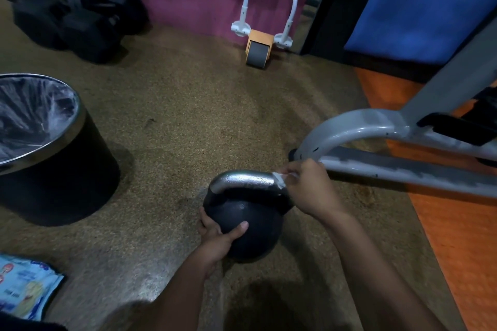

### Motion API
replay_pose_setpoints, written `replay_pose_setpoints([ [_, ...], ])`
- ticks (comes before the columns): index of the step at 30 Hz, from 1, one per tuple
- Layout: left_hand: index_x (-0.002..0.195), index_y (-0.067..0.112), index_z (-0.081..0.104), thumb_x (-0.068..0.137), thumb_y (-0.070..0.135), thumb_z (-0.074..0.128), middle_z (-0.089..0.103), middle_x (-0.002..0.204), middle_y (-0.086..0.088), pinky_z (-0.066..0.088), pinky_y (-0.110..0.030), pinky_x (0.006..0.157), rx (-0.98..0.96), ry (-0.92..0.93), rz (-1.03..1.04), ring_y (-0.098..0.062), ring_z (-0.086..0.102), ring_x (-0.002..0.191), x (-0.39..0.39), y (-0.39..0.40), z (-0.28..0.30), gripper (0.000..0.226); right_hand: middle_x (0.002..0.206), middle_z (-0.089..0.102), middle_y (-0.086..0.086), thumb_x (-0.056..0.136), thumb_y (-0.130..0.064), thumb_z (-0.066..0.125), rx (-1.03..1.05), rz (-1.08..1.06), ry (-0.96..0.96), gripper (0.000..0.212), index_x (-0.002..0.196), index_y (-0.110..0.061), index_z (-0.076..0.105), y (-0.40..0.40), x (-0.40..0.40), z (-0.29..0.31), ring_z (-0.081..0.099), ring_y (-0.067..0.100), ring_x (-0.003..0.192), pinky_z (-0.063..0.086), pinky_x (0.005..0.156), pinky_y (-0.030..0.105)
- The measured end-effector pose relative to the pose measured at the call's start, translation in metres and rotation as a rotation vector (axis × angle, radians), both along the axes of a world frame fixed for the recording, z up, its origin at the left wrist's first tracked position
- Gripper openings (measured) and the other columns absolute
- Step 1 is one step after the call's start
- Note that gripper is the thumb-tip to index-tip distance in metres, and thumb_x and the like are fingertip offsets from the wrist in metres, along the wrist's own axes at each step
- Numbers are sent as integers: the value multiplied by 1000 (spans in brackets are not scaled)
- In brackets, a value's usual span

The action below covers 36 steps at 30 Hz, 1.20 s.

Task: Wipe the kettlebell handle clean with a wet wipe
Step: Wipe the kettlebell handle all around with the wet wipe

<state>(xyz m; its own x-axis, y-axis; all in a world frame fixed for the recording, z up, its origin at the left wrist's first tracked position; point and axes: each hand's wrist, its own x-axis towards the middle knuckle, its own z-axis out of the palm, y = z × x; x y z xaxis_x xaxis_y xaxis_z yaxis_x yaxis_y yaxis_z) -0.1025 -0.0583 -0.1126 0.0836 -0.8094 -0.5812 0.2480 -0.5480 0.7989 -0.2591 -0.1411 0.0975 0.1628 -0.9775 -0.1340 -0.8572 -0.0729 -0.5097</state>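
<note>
A black kettlebell (254, 225) stands on the speckled floor in the lower middle of the head view. Its silver handle (243, 179) arches over the top and glistens with droplets. My left hand (219, 233) grips the left side of the ball, thumb lying across its front. My right hand (309, 188) is closed around the handle's right end, pressing a white wet wipe (279, 178) against the metal. Only a small edge of the wipe shows past my fingers.
A black bin (61, 169) with a plastic liner stands at the left. A wet wipe pack (24, 290) lies at the bottom left. A grey machine frame (376, 126) runs close behind my right hand. An ab roller (259, 48) and dark bags (80, 15) sit by the far wall.
</note>
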Motion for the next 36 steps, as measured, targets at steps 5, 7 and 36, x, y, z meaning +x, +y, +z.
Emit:
replay_pose_setpoints([
  [5, 154, 55, -19, 29, 76, 94, 1, 172, 5, 38, -60, 118, 6, 5, -1, -30, 23, 155, 0, 1, 4, 169, 94, 72, 2, 94, -11, 51, 186, -19, -152, 25, 92, -23, 73, -15, -13, 2, 64, 13, 87, 47, 68, 21],
  [7, 156, 53, -15, 26, 77, 92, 1, 172, 5, 38, -60, 118, 0, -1, 2, -31, 23, 155, -1, 1, 4, 170, 97, 71, 4, 94, -13, 52, 225, 16, -99, 23, 94, -23, 72, -22, -8, 2, 64, 16, 90, 50, 73, 27],
  [36, 157, 51, -15, 29, 74, 95, 2, 171, 5, 38, -59, 118, -13, 18, 22, -29, 25, 154, -1, 2, 12, 170, 84, 70, -7, 91, -10, 54, 488, 300, 27, 23, 89, -20, 74, -69, -1, 2, 62, 9, 86, 46, 75, 24],
])
